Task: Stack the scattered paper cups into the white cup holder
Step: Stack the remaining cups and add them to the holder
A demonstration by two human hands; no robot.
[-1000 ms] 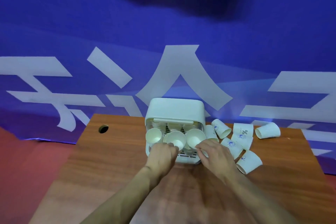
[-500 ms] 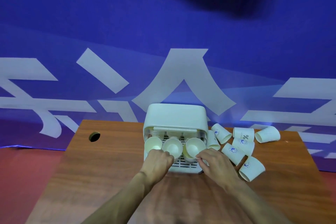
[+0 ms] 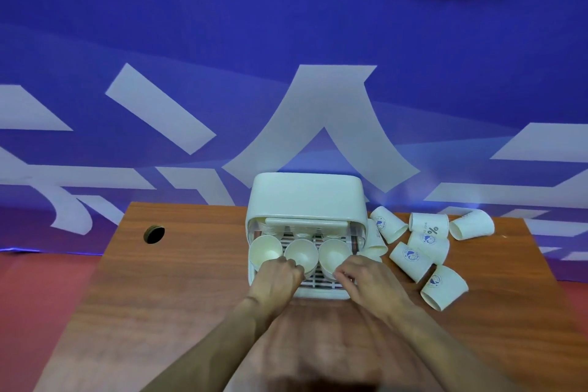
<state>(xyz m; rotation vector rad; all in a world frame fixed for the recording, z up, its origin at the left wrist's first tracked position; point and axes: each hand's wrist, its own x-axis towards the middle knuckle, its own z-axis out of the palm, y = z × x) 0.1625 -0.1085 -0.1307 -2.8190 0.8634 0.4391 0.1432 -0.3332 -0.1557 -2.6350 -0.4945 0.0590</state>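
White cup holder [image 3: 305,197] stands at far centre of table [image 3: 178,280]. Left hand [image 3: 278,278], fingers curled, grips middle cup [image 3: 300,253] in its open front. Right hand [image 3: 370,280], fingers curled, pinches near rim of right cup [image 3: 334,253]. Loose cups [image 3: 428,242] lie just right of the holder.

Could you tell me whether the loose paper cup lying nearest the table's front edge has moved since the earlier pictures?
No. The loose cup lies in the same spot to the right of the white cup holder; only the camera has shifted.
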